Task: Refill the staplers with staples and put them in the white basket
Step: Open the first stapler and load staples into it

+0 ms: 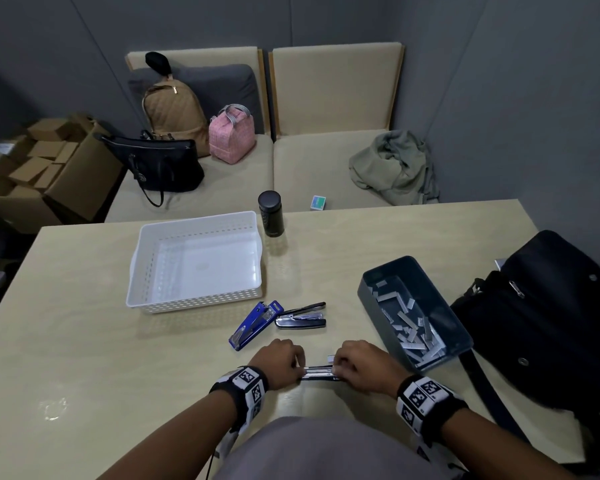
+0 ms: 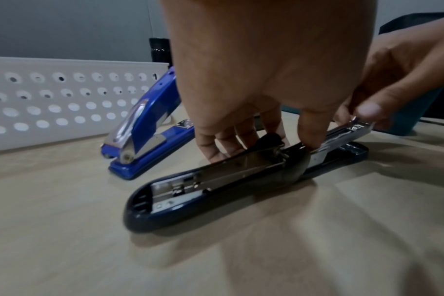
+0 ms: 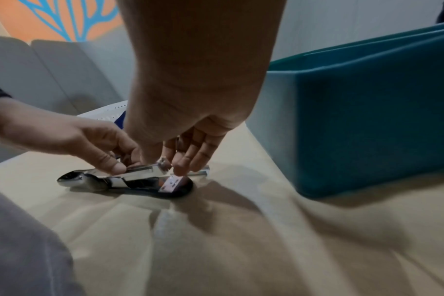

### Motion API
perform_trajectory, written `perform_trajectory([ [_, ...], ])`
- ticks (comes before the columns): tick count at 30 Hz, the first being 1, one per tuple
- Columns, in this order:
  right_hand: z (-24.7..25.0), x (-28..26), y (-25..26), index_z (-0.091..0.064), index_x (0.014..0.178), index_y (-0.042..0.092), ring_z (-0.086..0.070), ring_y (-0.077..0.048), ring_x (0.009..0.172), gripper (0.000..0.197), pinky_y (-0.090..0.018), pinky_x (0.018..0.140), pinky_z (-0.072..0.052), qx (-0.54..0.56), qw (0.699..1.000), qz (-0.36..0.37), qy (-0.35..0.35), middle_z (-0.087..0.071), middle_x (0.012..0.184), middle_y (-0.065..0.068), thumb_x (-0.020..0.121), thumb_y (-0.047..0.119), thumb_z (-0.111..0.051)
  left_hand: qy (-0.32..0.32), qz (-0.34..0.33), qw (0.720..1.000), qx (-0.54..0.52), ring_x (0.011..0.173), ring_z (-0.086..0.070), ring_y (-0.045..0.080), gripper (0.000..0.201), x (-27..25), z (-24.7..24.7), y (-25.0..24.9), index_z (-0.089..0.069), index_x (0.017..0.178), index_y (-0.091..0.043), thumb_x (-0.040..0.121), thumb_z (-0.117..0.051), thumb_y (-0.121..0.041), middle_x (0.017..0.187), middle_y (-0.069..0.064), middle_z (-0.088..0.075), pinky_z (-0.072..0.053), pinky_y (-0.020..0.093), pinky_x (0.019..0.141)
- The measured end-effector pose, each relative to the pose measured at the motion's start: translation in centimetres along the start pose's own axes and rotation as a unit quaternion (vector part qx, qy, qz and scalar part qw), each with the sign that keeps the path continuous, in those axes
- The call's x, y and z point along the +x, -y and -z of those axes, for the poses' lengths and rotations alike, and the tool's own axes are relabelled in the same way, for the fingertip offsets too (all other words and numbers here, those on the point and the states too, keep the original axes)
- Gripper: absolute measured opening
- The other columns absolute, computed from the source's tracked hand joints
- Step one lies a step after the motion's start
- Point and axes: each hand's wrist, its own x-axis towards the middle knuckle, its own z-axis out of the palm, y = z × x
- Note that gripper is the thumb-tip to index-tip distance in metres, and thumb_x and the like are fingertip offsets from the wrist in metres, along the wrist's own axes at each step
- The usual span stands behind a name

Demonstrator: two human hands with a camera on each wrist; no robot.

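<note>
A dark stapler lies opened flat on the table near its front edge, with its cover folded back and the metal magazine bare. My left hand pinches the magazine near the hinge between thumb and fingers. My right hand is at the front end of the magazine, where its fingertips pinch a shiny staple strip. A blue stapler and a black and chrome stapler lie open just beyond. The white basket stands behind them with nothing in it.
A dark blue bin with several loose staple strips stands right of my hands. A black bag fills the table's right side. A black bottle stands at the far edge beside the basket. Bare tabletop lies to the left.
</note>
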Motion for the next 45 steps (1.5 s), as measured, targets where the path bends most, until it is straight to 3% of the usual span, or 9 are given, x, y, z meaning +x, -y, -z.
perform_trajectory([
  [3, 0.2, -0.7, -0.4, -0.064, 0.096, 0.024, -0.052, -0.010, 0.082, 0.019, -0.033, 0.075, -0.050, 0.006, 1.000, -0.003, 0.014, -0.056, 0.091, 0.010, 0.085, 0.039, -0.062, -0.005, -0.006, 1.000, 0.029, 0.098, -0.054, 0.020, 0.027, 0.4, 0.1, -1.4, -0.064, 0.092, -0.028, 0.078, -0.057, -0.050, 0.101, -0.001, -0.061, -0.044, 0.035, 0.079],
  [5, 0.3, -0.7, -0.3, -0.065, 0.098, 0.021, -0.055, -0.013, 0.085, 0.018, -0.033, 0.075, -0.050, -0.015, 1.000, 0.007, 0.011, -0.059, 0.095, 0.005, 0.085, 0.033, -0.063, -0.004, -0.020, 0.999, 0.043, 0.098, -0.055, 0.022, 0.032, 0.8, -0.1, -2.7, -0.064, 0.092, -0.028, 0.079, -0.056, -0.056, 0.103, 0.001, -0.061, -0.043, 0.037, 0.080],
  [11, 0.4, -0.6, 0.5, -0.064, 0.093, 0.009, -0.060, -0.028, 0.091, 0.023, -0.038, 0.075, -0.046, -0.076, 0.997, 0.014, 0.023, -0.063, 0.101, -0.010, 0.087, 0.030, -0.058, -0.003, -0.007, 0.999, 0.048, 0.106, -0.054, 0.026, 0.031, 1.4, -1.0, -5.1, -0.064, 0.095, -0.023, 0.083, -0.053, -0.050, 0.110, 0.005, -0.059, -0.041, 0.038, 0.083],
  [21, 0.1, -0.3, 0.4, -0.066, 0.088, 0.008, -0.061, -0.030, 0.087, 0.020, -0.035, 0.070, -0.045, -0.083, 0.996, 0.011, 0.029, -0.065, 0.095, -0.011, 0.085, 0.027, -0.061, 0.002, 0.045, 0.998, 0.034, 0.111, -0.049, 0.026, 0.041, 1.3, -1.2, -5.8, -0.059, 0.098, -0.022, 0.078, -0.057, -0.057, 0.114, 0.003, -0.056, -0.038, 0.044, 0.089],
  [26, -0.9, -0.1, 0.3, -0.065, 0.089, 0.004, -0.062, -0.035, 0.083, 0.026, -0.039, 0.068, -0.048, -0.120, 0.992, 0.012, 0.032, -0.064, 0.095, -0.016, 0.086, 0.029, -0.056, -0.024, 0.069, 0.995, 0.073, 0.108, -0.045, 0.025, 0.044, 0.9, -1.6, -5.7, -0.060, 0.088, -0.026, 0.070, -0.058, -0.066, 0.109, 0.001, -0.056, -0.036, 0.045, 0.088],
  [32, -1.2, -0.1, -0.1, -0.064, 0.087, 0.006, -0.061, -0.033, 0.082, 0.025, -0.039, 0.067, -0.048, -0.126, 0.992, 0.023, 0.019, -0.064, 0.093, -0.014, 0.085, 0.030, -0.054, -0.030, 0.114, 0.992, 0.040, 0.105, -0.046, 0.023, 0.034, 0.1, -0.2, -3.1, -0.058, 0.074, -0.028, 0.063, -0.062, -0.060, 0.100, -0.004, -0.058, -0.036, 0.044, 0.087],
  [37, -1.1, 0.5, 0.4, -0.064, 0.088, 0.008, -0.061, -0.033, 0.082, 0.022, -0.039, 0.068, -0.048, -0.122, 0.992, 0.025, 0.023, -0.065, 0.092, -0.012, 0.085, 0.028, -0.055, -0.035, 0.132, 0.991, -0.003, 0.101, -0.049, 0.020, 0.031, -0.4, 0.4, -1.7, -0.064, 0.077, -0.028, 0.063, -0.064, -0.055, 0.096, -0.008, -0.059, -0.035, 0.041, 0.078],
  [40, -0.9, 1.2, 0.8, -0.065, 0.088, 0.009, -0.062, -0.034, 0.083, 0.021, -0.038, 0.068, -0.048, -0.131, 0.990, 0.026, 0.032, -0.064, 0.092, -0.013, 0.084, 0.027, -0.056, -0.055, 0.136, 0.988, -0.053, 0.099, -0.051, 0.019, 0.022, -0.8, 0.0, -1.7, -0.067, 0.078, -0.030, 0.066, -0.066, -0.048, 0.096, -0.006, -0.057, -0.040, 0.039, 0.080],
  [45, -0.9, 1.4, 1.3, -0.067, 0.093, 0.010, -0.062, -0.032, 0.085, 0.020, -0.038, 0.069, -0.048, -0.123, 0.992, 0.005, 0.038, -0.065, 0.095, -0.012, 0.087, 0.027, -0.058, -0.062, 0.101, 0.983, -0.138, 0.094, -0.051, 0.017, 0.007, -1.8, -1.0, -0.7, -0.065, 0.077, -0.031, 0.073, -0.068, -0.036, 0.096, 0.000, -0.053, -0.037, 0.036, 0.086],
])
